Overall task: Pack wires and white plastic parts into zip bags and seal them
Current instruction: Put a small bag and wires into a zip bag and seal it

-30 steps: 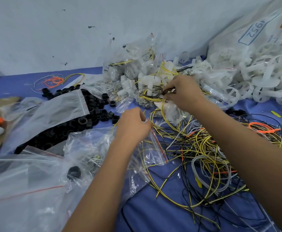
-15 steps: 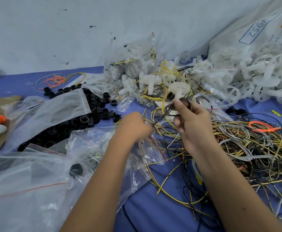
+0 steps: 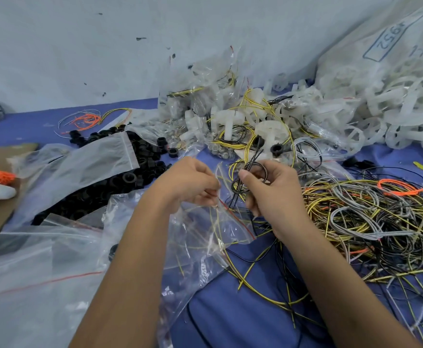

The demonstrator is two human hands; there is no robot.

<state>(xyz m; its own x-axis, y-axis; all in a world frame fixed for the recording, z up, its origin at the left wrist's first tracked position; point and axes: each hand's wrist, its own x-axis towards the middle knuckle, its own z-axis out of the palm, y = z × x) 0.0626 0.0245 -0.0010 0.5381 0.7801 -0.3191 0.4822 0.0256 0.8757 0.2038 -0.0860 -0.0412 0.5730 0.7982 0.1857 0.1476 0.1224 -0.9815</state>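
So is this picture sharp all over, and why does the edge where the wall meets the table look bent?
Head view: the wide lens bows the wall; light is soft and even, with weak shadows. The right hand with its black wire coil and the left hand pinching the zip bag are fairly sharp; the edges smear, and the clear plastic shines faintly.

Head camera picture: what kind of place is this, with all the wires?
Probably a small workshop packing bench. There is a tangle of wires, a heap of white plastic parts, and the left hand holds a zip bag.
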